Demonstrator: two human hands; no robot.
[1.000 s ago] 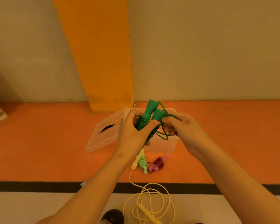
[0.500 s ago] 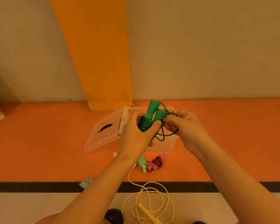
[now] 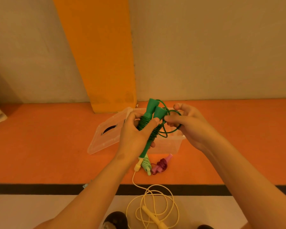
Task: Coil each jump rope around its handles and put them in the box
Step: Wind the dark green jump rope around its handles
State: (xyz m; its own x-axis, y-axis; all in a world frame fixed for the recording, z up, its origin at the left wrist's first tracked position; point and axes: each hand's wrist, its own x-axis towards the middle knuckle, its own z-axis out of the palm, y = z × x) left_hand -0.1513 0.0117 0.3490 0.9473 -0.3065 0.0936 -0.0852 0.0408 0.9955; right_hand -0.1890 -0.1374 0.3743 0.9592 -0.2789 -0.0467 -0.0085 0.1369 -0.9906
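A dark green jump rope [image 3: 151, 105] is held in the air in front of the person, above a clear plastic box [image 3: 165, 147], with its two handles side by side and their flared ends pointing up and away. Much of the cord is wound in tight coils [image 3: 143, 123] around the middle of the handles, while a few loose loops hang to the right. The handles are gripped by the left hand [image 3: 135, 134], whose fingers are curled round them and whose thumb is pressed against the coils. The loose loops are pinched between the thumb and bent fingers of the right hand [image 3: 188, 126], just beside the upper end of the handles. The box stands open on the orange floor [image 3: 40, 154] below the hands, and its clear lid [image 3: 109, 134] is tilted at its left side. Nearer the person, just in front of the box, two ropes already coiled around their handles lie close together: a light green one [image 3: 146, 163] and a pink-handled one with dark red cord [image 3: 161, 165]. A yellow jump rope [image 3: 155, 202] lies uncoiled, one handle beside the light green bundle and the cord trailing in loose rings across a black stripe [image 3: 31, 189] onto paler floor. An orange pillar [image 3: 102, 55] rises against a beige wall [image 3: 213, 47] behind the box.
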